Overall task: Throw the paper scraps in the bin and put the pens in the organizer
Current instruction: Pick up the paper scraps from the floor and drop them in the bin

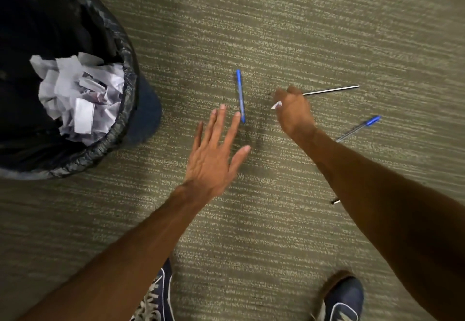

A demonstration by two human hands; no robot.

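A blue pen point(240, 95) lies on the carpet, pointing away from me. My left hand point(216, 154) hovers flat with fingers spread, its fingertips just left of that pen's near end. My right hand point(293, 113) is closed low over the carpet with a small white paper scrap point(276, 105) pinched in its fingers. A thin black pen point(332, 90) lies just beyond that hand. A clear pen with a blue cap point(359, 128) lies to the right of my wrist. The black-lined bin point(125, 109) stands at the left with several paper scraps point(80, 99) inside.
A small dark pen end point(336, 201) shows from under my right forearm. My two dark blue shoes point(158, 295) point(344, 300) stand at the bottom edge. Green-grey carpet point(276, 18) covers the floor. No organizer is in view.
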